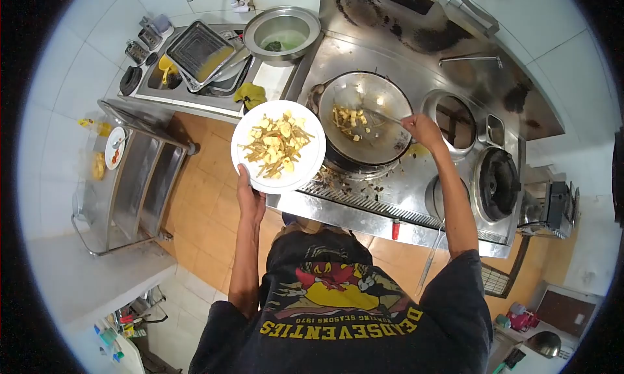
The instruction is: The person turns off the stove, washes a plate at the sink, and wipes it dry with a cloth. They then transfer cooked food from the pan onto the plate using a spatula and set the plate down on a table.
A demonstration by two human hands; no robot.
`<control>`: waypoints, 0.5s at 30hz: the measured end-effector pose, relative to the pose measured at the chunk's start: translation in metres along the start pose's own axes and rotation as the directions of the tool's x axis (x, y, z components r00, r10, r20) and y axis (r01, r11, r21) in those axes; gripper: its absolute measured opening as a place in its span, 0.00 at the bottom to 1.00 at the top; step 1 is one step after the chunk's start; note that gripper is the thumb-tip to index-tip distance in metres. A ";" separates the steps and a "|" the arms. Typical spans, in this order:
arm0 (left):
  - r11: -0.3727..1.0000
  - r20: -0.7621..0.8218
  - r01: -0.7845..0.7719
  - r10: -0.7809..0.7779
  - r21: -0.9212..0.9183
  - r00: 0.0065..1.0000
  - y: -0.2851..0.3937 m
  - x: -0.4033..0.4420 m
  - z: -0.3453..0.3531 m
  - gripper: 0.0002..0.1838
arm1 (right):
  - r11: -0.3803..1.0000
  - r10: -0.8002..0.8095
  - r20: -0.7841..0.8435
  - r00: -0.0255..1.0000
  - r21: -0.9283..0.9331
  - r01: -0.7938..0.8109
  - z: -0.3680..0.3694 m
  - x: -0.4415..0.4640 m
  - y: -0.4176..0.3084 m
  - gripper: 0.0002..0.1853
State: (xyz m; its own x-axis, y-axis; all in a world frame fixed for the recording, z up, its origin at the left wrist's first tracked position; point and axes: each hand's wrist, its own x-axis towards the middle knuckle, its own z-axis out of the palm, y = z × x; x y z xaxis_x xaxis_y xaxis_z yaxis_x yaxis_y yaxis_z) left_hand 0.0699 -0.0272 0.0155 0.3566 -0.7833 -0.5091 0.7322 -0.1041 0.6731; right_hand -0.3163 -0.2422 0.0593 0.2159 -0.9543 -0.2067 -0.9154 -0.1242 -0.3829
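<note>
My left hand [251, 200] grips the edge of a white plate [313, 165] to the left of the wok, thumb near the rim. A pile of food [276, 145], pale yellowish cubes with brownish-green strips, lies on it. My right hand [422, 130] is closed around the thin handle of a metal ladle [383, 116], whose head reaches down into the wok; its exact shape is hard to make out. The large wok [390, 94] sits on the stove and holds a small remainder of the same food [348, 119], mostly on its left side.
A steel pot [307, 46] with greenish liquid stands at the back. Left of it are stacked trays [195, 49] and a green cloth [250, 94]. To the right are a black burner [497, 182] and a round opening [455, 124]. A metal cart [133, 185] stands left. Scraps litter the stove front.
</note>
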 end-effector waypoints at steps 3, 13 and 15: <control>1.000 -0.003 -0.007 0.007 -0.011 1.000 0.001 0.000 0.008 0.30 | 0.994 -0.012 -0.003 1.000 -0.111 0.011 -0.011 -0.018 0.009 0.11; 0.999 0.067 0.002 -0.006 0.054 0.998 -0.002 0.012 -0.002 0.31 | 0.912 0.000 -0.204 0.979 -0.401 -0.084 -0.026 -0.007 0.023 0.11; 0.999 0.055 0.005 -0.007 0.043 0.998 -0.001 0.008 0.000 0.31 | 0.931 -0.047 -0.178 0.983 -0.364 -0.022 -0.013 -0.002 0.019 0.11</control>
State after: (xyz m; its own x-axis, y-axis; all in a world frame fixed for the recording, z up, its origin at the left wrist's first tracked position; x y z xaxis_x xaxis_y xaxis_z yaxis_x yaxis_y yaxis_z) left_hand 0.0718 -0.0337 0.0103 0.3186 -0.8153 -0.4835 0.7081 -0.1344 0.6932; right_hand -0.3386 -0.2457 0.0647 0.1948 -0.9805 -0.0251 -0.9807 -0.1942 -0.0239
